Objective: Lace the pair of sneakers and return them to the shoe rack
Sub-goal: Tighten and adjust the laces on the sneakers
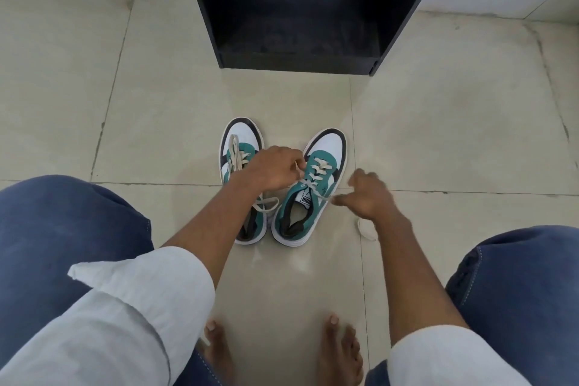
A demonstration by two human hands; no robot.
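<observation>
With the left hand (275, 171) and right hand (365, 197) each pinching an end of the cream flat lace (313, 188), pull evenly outward over the teal-and-white right sneaker (308, 194) between them on the floor.

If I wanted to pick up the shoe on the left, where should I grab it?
Probably by the heel collar of the left sneaker, coming from above at the near end. Its opening faces up there, giving fingers an edge to hook. Its loose lace sprawls over the tongue, and the left hand hovers across its middle.
</observation>
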